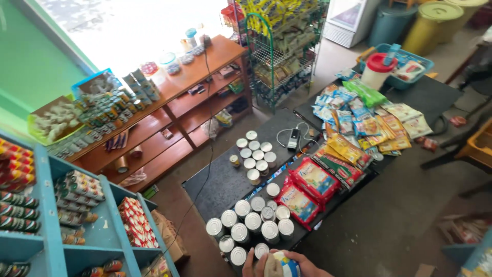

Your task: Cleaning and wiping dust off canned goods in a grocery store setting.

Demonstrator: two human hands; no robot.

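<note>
At the bottom edge, my left hand (249, 265) and my right hand (309, 265) close around one tin (281, 265) with a white, blue and yellow label. Only the fingers and part of each hand show. The tin is held just past the near end of a black table (220, 179). Right beyond my hands stands a cluster of silver-topped tins (249, 221). A second cluster of tins (253, 154) stands farther along the table.
Red snack packets (307, 187) and many coloured sachets (359, 123) cover the table's right part, beside a small device with a white cable (293, 137). A blue shelf of tins (77, 205) stands left, a wooden shelf (169, 102) behind, a wire rack (282, 51) beyond.
</note>
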